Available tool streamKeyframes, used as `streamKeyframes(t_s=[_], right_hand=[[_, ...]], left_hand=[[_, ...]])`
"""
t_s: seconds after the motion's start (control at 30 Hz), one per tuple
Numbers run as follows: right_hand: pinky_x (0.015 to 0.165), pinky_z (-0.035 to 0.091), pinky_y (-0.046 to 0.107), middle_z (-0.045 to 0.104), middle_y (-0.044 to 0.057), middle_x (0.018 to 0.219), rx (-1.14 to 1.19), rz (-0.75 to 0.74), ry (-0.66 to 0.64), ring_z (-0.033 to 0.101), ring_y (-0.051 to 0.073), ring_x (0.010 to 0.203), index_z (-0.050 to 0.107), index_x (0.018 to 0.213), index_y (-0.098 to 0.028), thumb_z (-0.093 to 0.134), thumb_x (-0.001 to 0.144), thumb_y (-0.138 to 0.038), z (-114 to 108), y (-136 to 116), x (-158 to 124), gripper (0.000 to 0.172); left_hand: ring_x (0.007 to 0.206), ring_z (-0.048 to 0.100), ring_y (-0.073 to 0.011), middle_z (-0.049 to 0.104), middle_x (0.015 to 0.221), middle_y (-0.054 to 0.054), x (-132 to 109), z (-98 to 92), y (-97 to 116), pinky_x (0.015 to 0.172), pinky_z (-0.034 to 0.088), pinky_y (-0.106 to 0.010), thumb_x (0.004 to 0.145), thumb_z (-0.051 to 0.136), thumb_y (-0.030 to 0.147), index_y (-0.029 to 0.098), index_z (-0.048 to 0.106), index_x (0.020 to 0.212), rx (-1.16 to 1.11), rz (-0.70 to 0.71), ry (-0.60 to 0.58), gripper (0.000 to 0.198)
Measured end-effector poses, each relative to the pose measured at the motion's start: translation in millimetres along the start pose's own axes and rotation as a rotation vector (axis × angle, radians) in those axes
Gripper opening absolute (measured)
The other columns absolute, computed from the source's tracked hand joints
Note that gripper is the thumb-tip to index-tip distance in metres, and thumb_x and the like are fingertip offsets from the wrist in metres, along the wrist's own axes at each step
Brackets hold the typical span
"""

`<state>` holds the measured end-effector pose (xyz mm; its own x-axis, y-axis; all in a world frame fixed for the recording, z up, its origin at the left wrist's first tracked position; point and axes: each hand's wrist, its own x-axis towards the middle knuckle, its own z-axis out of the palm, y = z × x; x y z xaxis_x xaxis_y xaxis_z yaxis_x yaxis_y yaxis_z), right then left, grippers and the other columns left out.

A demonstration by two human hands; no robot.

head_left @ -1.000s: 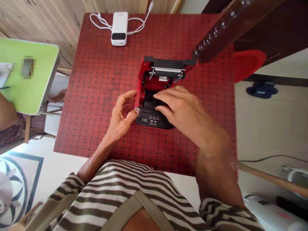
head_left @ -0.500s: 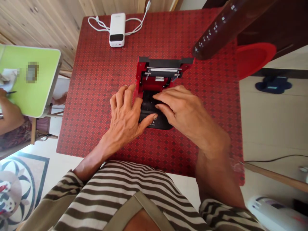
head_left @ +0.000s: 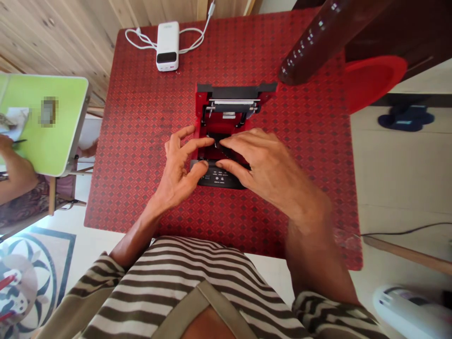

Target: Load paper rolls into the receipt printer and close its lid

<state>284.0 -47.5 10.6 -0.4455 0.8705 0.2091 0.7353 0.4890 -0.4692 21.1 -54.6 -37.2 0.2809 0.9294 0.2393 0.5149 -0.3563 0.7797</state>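
Observation:
A red and black receipt printer [head_left: 226, 117] stands open in the middle of the table, its black front panel with buttons [head_left: 217, 178] nearest me. My left hand [head_left: 178, 169] is at its front left, fingers spread, the thumb on the panel's corner and the index finger reaching over the paper well. My right hand [head_left: 261, 169] bends over the well, fingertips on or just above a dark strip [head_left: 221, 145] inside. I cannot tell whether that strip is loose or part of the printer. The hands hide most of the well.
The printer stands on a red patterned tablecloth [head_left: 141, 155]. A white power bank [head_left: 167, 46] with a white cable lies at the far edge. A dark bar [head_left: 318, 49] crosses above at right. A person's arm [head_left: 16, 174] rests by a green table [head_left: 45, 141] at left.
My left hand has moved from over the well back to the printer's front left corner, with its fingers spread wider. My right hand has shifted little. The whole view has drifted slightly.

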Motion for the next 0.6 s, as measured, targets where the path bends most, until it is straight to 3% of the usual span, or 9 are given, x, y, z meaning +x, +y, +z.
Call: streamKeyframes(t_s=[0.1,0.27,0.43,0.6], right_hand=[[0.111,0.067,0.056,0.097,0.017,0.13,-0.06,0.014,0.027,0.087,0.041,0.125,0.092,0.132,-0.02,0.07,0.124,-0.019,2.2,-5.9,2.4,0.024],[0.103,0.062,0.05,0.095,0.015,0.117,-0.129,-0.001,-0.037,0.084,0.037,0.115,0.091,0.12,-0.022,0.061,0.126,-0.014,-0.7,-11.3,6.6,0.032],[0.095,0.058,0.046,0.092,0.012,0.105,-0.147,-0.001,-0.045,0.081,0.033,0.103,0.09,0.111,-0.021,0.061,0.125,-0.011,2.1,-11.5,7.4,0.034],[0.102,0.065,0.051,0.094,0.011,0.107,-0.021,0.027,0.02,0.085,0.034,0.105,0.093,0.11,-0.026,0.062,0.128,-0.02,3.7,-7.4,1.2,0.037]], left_hand=[[0.181,0.061,-0.0399,0.067,0.184,-0.01,1.9,1.9,0.7,0.153,0.053,-0.069,0.119,0.08,0.026,0.043,0.084,0.161,0.057,0.021,0.025,0.045],[0.161,0.069,-0.0393,0.077,0.17,-0.011,10.3,5.2,12.0,0.141,0.055,-0.062,0.117,0.088,0.031,0.036,0.083,0.159,0.243,0.138,0.154,0.042],[0.125,0.076,-0.0322,0.092,0.125,-0.004,15.1,5.3,25.5,0.119,0.056,-0.053,0.13,0.074,0.027,0.036,0.092,0.14,0.353,0.245,0.124,0.023],[0.118,0.075,-0.0332,0.091,0.112,-0.004,15.9,3.9,27.4,0.115,0.055,-0.056,0.134,0.07,0.036,0.04,0.096,0.131,0.377,0.228,0.083,0.027]])
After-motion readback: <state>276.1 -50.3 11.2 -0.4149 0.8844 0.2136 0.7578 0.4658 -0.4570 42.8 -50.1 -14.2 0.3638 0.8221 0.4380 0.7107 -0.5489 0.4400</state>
